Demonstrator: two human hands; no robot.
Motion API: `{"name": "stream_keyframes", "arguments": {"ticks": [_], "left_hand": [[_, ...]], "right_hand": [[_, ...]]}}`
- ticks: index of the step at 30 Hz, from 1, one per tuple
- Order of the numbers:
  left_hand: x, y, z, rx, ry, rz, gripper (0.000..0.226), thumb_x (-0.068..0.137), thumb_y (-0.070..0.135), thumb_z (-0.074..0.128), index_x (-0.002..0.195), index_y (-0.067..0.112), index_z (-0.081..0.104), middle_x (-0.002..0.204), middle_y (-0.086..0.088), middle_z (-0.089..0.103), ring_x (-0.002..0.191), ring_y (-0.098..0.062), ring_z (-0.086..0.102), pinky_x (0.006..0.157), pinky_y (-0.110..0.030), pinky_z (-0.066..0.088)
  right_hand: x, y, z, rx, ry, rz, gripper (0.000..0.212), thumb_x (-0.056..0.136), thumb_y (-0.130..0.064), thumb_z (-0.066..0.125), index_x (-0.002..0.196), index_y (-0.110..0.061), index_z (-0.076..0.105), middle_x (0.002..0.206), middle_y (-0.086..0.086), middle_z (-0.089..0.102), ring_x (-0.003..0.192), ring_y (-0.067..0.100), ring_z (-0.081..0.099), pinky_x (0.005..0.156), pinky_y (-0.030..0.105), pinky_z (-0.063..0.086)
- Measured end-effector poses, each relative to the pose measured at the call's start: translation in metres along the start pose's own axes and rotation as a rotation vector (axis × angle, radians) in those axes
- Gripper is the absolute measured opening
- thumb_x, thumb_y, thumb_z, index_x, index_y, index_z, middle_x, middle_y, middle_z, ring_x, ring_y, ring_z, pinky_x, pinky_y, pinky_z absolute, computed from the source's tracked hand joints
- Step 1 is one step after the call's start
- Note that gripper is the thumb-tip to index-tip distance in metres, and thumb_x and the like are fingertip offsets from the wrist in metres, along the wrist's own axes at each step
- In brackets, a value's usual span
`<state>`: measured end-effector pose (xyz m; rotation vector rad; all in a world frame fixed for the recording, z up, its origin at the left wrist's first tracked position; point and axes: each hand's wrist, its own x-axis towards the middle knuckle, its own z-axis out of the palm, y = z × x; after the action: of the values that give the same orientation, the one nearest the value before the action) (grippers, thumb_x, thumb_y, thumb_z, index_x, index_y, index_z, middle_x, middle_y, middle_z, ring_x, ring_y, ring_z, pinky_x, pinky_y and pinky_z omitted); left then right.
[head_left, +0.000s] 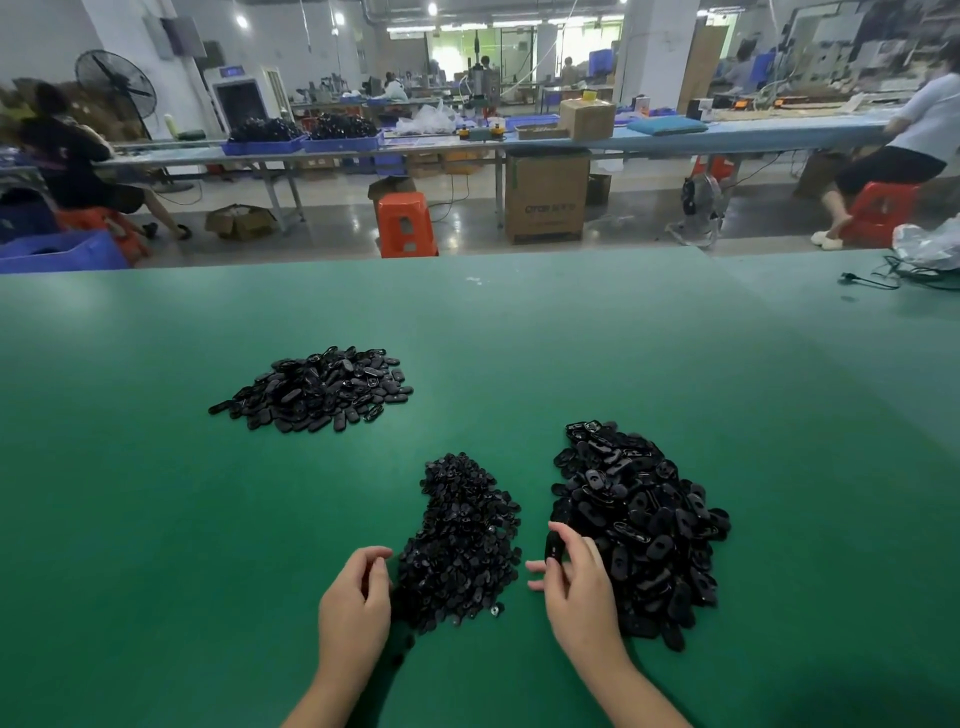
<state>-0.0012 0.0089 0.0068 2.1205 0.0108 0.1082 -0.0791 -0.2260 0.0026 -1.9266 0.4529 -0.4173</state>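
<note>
Having a far-left heap of black oval parts lying well apart on the green counter, likely as a set-aside stack. Curling the left hand at the near-left edge of the middle heap of smaller black bits, fingers bending inward against it; not being able to tell whether anything is caught between them. Pinching one black oval shell upright between thumb and fingers of the right hand, just at the near-left edge of the right heap, apparently for pairing with a small bit. Having both supply heaps lying near, probably for short reaches. Spotting print on a far cardboard box, too blurred for reading.
</note>
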Motion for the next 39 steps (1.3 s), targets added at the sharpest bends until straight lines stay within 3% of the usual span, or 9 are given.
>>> {"name": "stream_keyframes", "arguments": {"ticks": [5, 8, 10, 14, 20, 23, 30, 35, 39], "left_hand": [[0.002, 0.0, -0.006, 0.0, -0.034, -0.017, 0.025, 0.098, 0.011, 0.059, 0.092, 0.034, 0.066, 0.069, 0.004, 0.067, 0.044, -0.006, 0.045, 0.041, -0.018, 0.033], [0.011, 0.002, -0.016, 0.102, -0.088, 0.006, 0.02, 0.096, 0.014, 0.064, 0.093, 0.034, 0.067, 0.073, 0.011, 0.069, 0.062, -0.001, 0.061, 0.053, -0.012, 0.044], [0.017, 0.003, -0.023, 0.184, -0.124, 0.021, 0.021, 0.095, 0.015, 0.066, 0.092, 0.035, 0.068, 0.084, 0.012, 0.068, 0.074, -0.003, 0.062, 0.063, -0.015, 0.046], [0.023, 0.005, -0.024, 0.289, -0.189, 0.031, 0.015, 0.093, 0.019, 0.07, 0.098, 0.033, 0.074, 0.096, 0.01, 0.061, 0.073, -0.009, 0.058, 0.066, -0.018, 0.043], [0.027, 0.008, -0.019, 0.354, -0.204, 0.061, 0.014, 0.091, 0.035, 0.073, 0.104, 0.035, 0.076, 0.097, 0.011, 0.056, 0.072, -0.005, 0.054, 0.064, -0.018, 0.041], [0.029, 0.009, -0.016, 0.393, -0.206, 0.05, 0.01, 0.089, 0.042, 0.074, 0.099, 0.04, 0.074, 0.099, 0.012, 0.055, 0.075, -0.004, 0.055, 0.067, -0.025, 0.048], [0.031, 0.008, -0.012, 0.414, -0.172, 0.032, 0.006, 0.09, 0.043, 0.072, 0.084, 0.043, 0.07, 0.099, 0.017, 0.057, 0.073, -0.001, 0.056, 0.061, -0.025, 0.049], [0.03, 0.007, -0.008, 0.386, -0.17, 0.01, 0.014, 0.09, 0.041, 0.071, 0.078, 0.041, 0.065, 0.094, 0.017, 0.059, 0.077, -0.001, 0.056, 0.058, -0.024, 0.042], [0.032, 0.006, -0.005, 0.144, -0.126, -0.064, 0.013, 0.09, 0.027, 0.074, 0.078, 0.03, 0.069, 0.079, 0.008, 0.07, 0.073, -0.006, 0.064, 0.062, -0.026, 0.048]], "right_hand": [[-0.001, 0.005, 0.001, 0.017, -0.009, 0.029, 0.033, 0.103, -0.004, 0.049, 0.128, -0.026, 0.05, 0.108, -0.001, 0.066, 0.085, -0.001, 0.071, 0.069, 0.013, 0.055], [0.0, 0.007, 0.002, 0.02, -0.02, 0.029, 0.032, 0.104, -0.005, 0.049, 0.128, -0.026, 0.047, 0.101, -0.006, 0.068, 0.083, 0.0, 0.072, 0.074, 0.017, 0.057], [0.0, 0.008, 0.003, 0.009, -0.022, 0.019, 0.03, 0.104, -0.007, 0.048, 0.125, -0.028, 0.046, 0.099, -0.007, 0.069, 0.081, 0.0, 0.072, 0.074, 0.015, 0.057], [0.001, 0.01, 0.005, -0.01, -0.017, 0.015, 0.023, 0.106, -0.011, 0.045, 0.123, -0.026, 0.048, 0.096, -0.008, 0.069, 0.079, 0.001, 0.071, 0.071, 0.016, 0.056], [0.001, 0.01, 0.005, -0.023, -0.016, 0.01, 0.018, 0.106, -0.013, 0.044, 0.12, -0.024, 0.049, 0.095, -0.007, 0.069, 0.077, 0.002, 0.071, 0.071, 0.018, 0.057], [0.001, 0.009, 0.005, -0.022, -0.016, 0.01, 0.018, 0.106, -0.012, 0.044, 0.119, -0.024, 0.049, 0.094, -0.006, 0.069, 0.077, 0.002, 0.071, 0.069, 0.016, 0.056], [0.001, 0.007, 0.004, 0.005, -0.016, 0.028, 0.015, 0.107, -0.015, 0.043, 0.116, -0.025, 0.049, 0.095, -0.007, 0.07, 0.077, 0.003, 0.072, 0.068, 0.015, 0.055], [0.0, 0.009, 0.005, 0.038, 0.002, 0.036, 0.016, 0.108, -0.019, 0.039, 0.111, -0.03, 0.049, 0.084, -0.001, 0.072, 0.074, 0.004, 0.072, 0.071, 0.026, 0.06], [0.0, 0.009, 0.005, 0.045, 0.001, 0.049, 0.015, 0.108, -0.021, 0.036, 0.112, -0.03, 0.048, 0.088, -0.001, 0.071, 0.076, 0.006, 0.073, 0.073, 0.032, 0.061]]}}
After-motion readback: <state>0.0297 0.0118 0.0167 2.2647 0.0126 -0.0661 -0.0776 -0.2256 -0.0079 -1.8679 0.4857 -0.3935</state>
